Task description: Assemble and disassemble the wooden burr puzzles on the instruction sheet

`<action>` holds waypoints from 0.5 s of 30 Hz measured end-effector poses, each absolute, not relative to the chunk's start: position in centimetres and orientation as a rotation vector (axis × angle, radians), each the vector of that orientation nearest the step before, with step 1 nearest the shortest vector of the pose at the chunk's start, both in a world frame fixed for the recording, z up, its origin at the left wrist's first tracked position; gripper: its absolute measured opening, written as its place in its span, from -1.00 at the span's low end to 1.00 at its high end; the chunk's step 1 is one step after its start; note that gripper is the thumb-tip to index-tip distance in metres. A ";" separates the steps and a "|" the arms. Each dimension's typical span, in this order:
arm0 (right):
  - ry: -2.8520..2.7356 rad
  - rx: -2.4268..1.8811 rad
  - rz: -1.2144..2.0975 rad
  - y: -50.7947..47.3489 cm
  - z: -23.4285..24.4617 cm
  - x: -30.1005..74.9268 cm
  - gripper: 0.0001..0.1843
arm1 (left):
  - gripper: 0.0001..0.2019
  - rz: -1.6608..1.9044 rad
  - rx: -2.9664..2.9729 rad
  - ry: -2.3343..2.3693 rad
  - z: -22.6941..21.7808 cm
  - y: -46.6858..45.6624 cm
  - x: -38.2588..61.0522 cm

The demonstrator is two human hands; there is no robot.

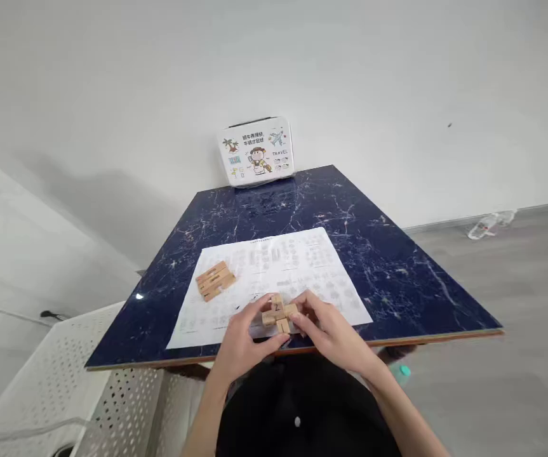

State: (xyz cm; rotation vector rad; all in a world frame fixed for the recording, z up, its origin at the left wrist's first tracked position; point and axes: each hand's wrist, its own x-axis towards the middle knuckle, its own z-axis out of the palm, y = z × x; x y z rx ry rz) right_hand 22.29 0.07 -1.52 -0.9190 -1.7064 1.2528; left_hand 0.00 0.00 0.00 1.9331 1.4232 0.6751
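left hand (245,338) and right hand (333,331) pinching the wooden burr puzzle (278,309), notched bars (215,280) lying forward-left (left hand's nearer)!

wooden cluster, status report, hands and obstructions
Left hand, right hand both gripping wooden cluster. Cross-shaped, dark-marked. Other wooden pieces on paper, clear of hands.

Pale wooden blocks (279,313) meet crosswise, one black-marked.

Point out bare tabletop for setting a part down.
Bare tabletop lies between the white case and paper sheet, and right and left of the sheet, out to the side edges. Crowded: the sheet's near edge, where left hand and right hand hold a wooden cluster, and its left side, under flat wooden pieces.
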 end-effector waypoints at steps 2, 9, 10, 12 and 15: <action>-1.702 -0.926 1.250 0.0 -1.5 22.2 -0.77 | -0.27 0.684 1.942 1.434 0.0 0.1 0.0; -1.763 -0.895 1.136 -0.4 -1.5 22.0 -0.88 | -0.45 0.736 1.870 1.300 -0.1 0.3 -0.6; -1.771 -0.894 1.111 -0.4 -1.6 21.9 -0.89 | -0.47 0.743 1.848 1.263 -0.1 0.4 -0.7; -1.783 -0.896 1.065 -0.5 -1.7 21.8 -0.87 | -0.51 0.744 1.814 1.198 0.0 0.5 -0.9; -1.789 -0.909 1.026 -0.6 -2.0 21.7 -0.84 | -0.55 0.728 1.784 1.139 0.3 0.7 -1.0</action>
